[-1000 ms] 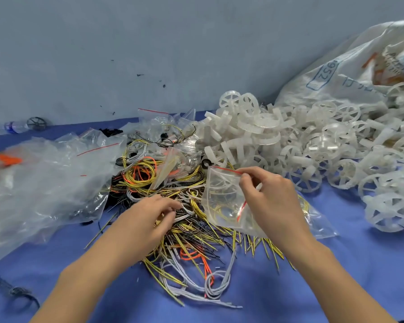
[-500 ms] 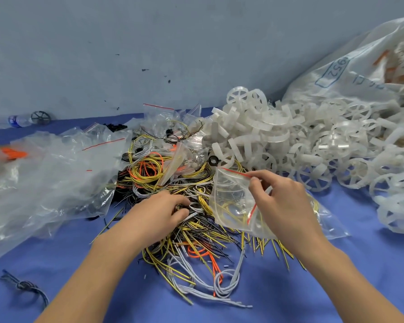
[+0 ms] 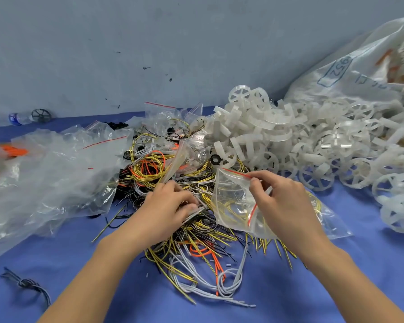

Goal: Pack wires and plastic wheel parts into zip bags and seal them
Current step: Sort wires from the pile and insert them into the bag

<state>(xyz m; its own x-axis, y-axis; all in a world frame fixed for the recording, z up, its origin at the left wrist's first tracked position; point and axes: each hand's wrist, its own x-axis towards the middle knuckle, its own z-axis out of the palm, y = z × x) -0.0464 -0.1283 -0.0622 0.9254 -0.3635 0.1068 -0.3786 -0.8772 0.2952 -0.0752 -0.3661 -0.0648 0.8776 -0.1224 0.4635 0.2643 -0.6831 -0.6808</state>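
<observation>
Yellow wires already show inside the unsealed zip bag (image 3: pixel 233 201) pinched open by the right hand (image 3: pixel 285 203), while the left hand (image 3: pixel 170 206) grips wires (image 3: pixel 196 231) mid-counter; wheels (image 3: pixel 289 145) far right remain unpacked.

Single head-worn wide-angle view, facing forward and down, close over the table (image 3: pixel 336 287). Both forearms enter from the bottom edge; the wall (image 3: pixel 149 43) fills the top.
</observation>
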